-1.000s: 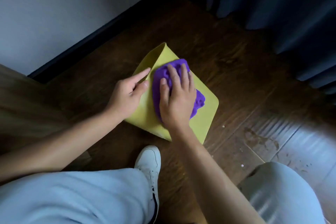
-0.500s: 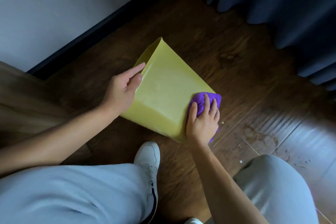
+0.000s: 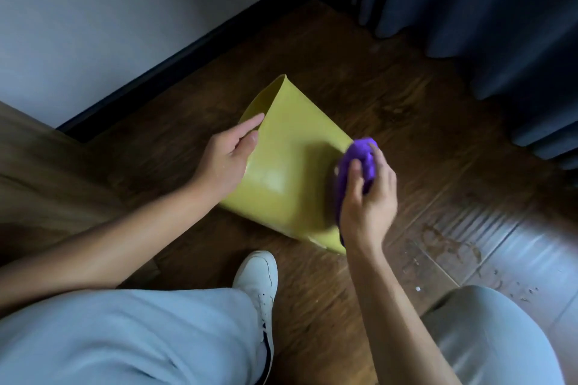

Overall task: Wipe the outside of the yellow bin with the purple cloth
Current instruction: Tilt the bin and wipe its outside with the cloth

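The yellow bin (image 3: 291, 172) lies on its side on the dark wooden floor, its open mouth turned toward the wall at the upper left. My left hand (image 3: 226, 156) rests flat against the bin's left edge near the mouth, thumb on the upper face, fingers extended. The purple cloth (image 3: 359, 166) is bunched in my right hand (image 3: 367, 197), which holds it at the bin's right edge, slightly raised off the upper face and blurred. The far side of the bin is hidden.
A white wall with a dark baseboard (image 3: 187, 50) runs behind the bin. Dark blue curtains (image 3: 484, 15) hang at the upper right. My white shoe (image 3: 258, 278) and my light trouser legs (image 3: 125, 337) fill the foreground. Crumbs and smears mark the floor (image 3: 444, 247) at right.
My right hand swept the cloth from the middle of the bin's upper face down to its right corner, then rose along the right edge. My left hand kept its place on the bin.
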{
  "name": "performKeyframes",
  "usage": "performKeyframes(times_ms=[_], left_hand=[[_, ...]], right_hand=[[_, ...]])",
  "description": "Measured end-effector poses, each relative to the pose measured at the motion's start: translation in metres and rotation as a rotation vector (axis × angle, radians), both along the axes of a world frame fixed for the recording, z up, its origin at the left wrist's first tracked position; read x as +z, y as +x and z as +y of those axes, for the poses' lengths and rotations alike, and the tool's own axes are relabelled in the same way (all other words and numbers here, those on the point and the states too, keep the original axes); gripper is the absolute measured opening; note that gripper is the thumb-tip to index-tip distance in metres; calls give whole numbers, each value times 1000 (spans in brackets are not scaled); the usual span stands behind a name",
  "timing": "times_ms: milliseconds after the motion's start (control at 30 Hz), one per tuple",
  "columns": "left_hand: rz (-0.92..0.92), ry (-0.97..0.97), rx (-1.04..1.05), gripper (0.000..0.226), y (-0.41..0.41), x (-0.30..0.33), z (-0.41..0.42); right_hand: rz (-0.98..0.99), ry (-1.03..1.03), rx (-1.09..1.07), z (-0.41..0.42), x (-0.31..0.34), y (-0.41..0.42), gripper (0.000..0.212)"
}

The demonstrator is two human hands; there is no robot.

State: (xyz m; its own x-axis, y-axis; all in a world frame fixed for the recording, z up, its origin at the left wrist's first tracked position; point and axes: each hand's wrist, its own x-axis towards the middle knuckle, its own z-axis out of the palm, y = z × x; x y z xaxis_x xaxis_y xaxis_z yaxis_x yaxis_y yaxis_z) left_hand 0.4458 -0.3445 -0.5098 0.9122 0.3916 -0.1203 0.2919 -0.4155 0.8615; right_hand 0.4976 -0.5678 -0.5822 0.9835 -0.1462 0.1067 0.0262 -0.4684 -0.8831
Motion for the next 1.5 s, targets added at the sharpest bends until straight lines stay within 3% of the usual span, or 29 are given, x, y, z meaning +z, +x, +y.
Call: performKeyframes(times_ms=[133, 267, 433, 533, 633, 700, 833, 933, 1033, 1233, 1400, 1500], left_hand=[[-22, 98, -23, 40, 3, -2, -9], [-30, 123, -2, 43, 1, -4, -10], [-11, 68, 81, 40, 1, -6, 1], [5, -6, 89, 38, -1, -4, 2], [4, -8, 10, 39, 6, -1, -1], [-20, 26, 0, 39, 9, 0, -2], [-33, 41, -10, 40, 7, -4, 2], [56, -18, -164, 56, 5, -2, 9], [166, -45, -351, 77, -1, 0, 15], [100, 13, -244, 65, -10, -6, 17], [92, 37, -206, 49, 2, 12, 21], [136, 41, -227, 51, 19, 33, 24]], right_hand=[[-96, -104, 282, 62, 27, -14, 45], [-123, -260, 276, 88, 16, -38, 51], [-138, -361, 264, 50, -29, -62, 48], [22, -390, 134, 17, -55, -61, 55], [376, -259, -31, -12, -74, -54, 69], [583, -141, -137, -26, -85, -52, 64], [670, -102, -189, -29, -91, -48, 57], [802, -63, -280, -37, -101, -37, 53], [975, 109, -461, -52, -111, -40, 46], [682, -20, -461, -50, -91, -20, 45], [378, -108, -136, -28, -36, 2, 43], [210, -154, 75, -24, -2, 20, 42]])
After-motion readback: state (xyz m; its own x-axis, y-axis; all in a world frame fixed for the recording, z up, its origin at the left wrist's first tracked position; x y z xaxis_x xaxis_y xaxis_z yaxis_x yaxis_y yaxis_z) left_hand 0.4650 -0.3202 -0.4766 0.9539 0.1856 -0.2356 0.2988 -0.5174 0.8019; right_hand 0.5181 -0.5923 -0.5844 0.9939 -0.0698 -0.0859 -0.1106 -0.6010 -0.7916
